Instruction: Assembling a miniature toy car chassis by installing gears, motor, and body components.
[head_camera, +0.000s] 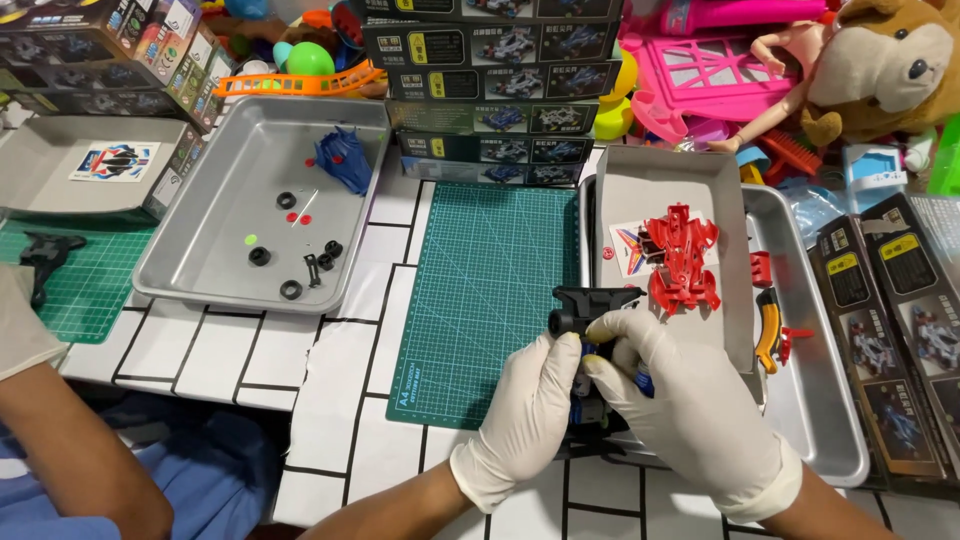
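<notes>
Both gloved hands close on a black toy car chassis (590, 340) at the near edge of the green cutting mat (480, 290): the left hand (530, 410) pinches its left side with thumb and fingers by a small black wheel, and the right hand (690, 400) wraps over its right side. Most of the chassis is hidden under the fingers — only its flat black front end, one wheel and a glimpse of blue lower down show, so its near half is hard to make out.

At the near left a co-worker's bare forearm (70, 450) and blue clothing are cut off by the frame edge. On the right, two long dark boxes (890, 330) with yellow labels and car pictures lie side by side, partly cut off. Just beyond the hands an open grey box lid (670, 190) rests on a metal tray (820, 400); it holds a red car body (682, 258) and a sticker sheet half hidden under it. A yellow-and-black tool (767, 330) lies in the tray beside it.

Further left, a second metal tray (200, 240) holds a blue car body (345, 160), loose black tyres and tiny red and green dots too small to identify. Beyond the mat stands a stack of dark boxes (495, 90) — each with a yellow label and a car picture. Toys and a brown plush dog (890, 60) crowd the far edge.
</notes>
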